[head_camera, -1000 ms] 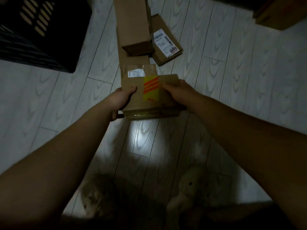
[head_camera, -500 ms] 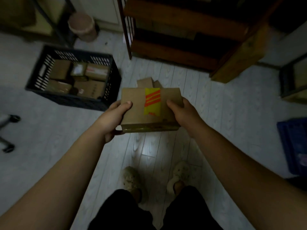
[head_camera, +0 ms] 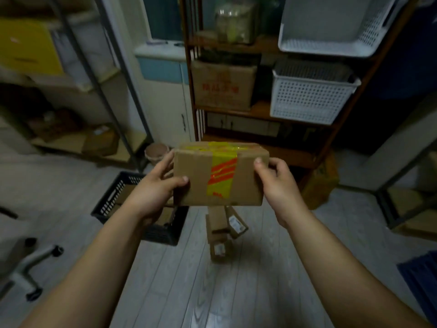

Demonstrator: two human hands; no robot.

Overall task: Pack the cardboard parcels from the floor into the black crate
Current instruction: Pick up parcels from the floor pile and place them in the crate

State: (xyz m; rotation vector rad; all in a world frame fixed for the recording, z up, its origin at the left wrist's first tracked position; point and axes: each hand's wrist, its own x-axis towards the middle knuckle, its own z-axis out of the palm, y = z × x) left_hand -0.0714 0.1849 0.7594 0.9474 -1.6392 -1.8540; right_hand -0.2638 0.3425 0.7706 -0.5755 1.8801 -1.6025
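Observation:
I hold a cardboard parcel [head_camera: 196, 181] with yellow and orange tape up in front of me, well above the floor. My left hand [head_camera: 153, 195] grips its left end and my right hand [head_camera: 276, 183] grips its right end. The black crate [head_camera: 111, 204] stands on the floor below and to the left, partly hidden by my left hand and the parcel, with parcels inside. A few more cardboard parcels [head_camera: 222, 228] lie in a pile on the floor just under the held one.
A wooden shelf unit [head_camera: 255, 110] with white baskets and a carton stands straight ahead. A metal rack [head_camera: 99, 81] is at the left, an office chair base [head_camera: 30, 268] at lower left, a brown box [head_camera: 321, 183] by the shelf foot, a blue object [head_camera: 421, 278] at right.
The parcel has been lifted from the floor pile to chest height, and my view has swung up from the floor to the room. Both hands kept their grip.

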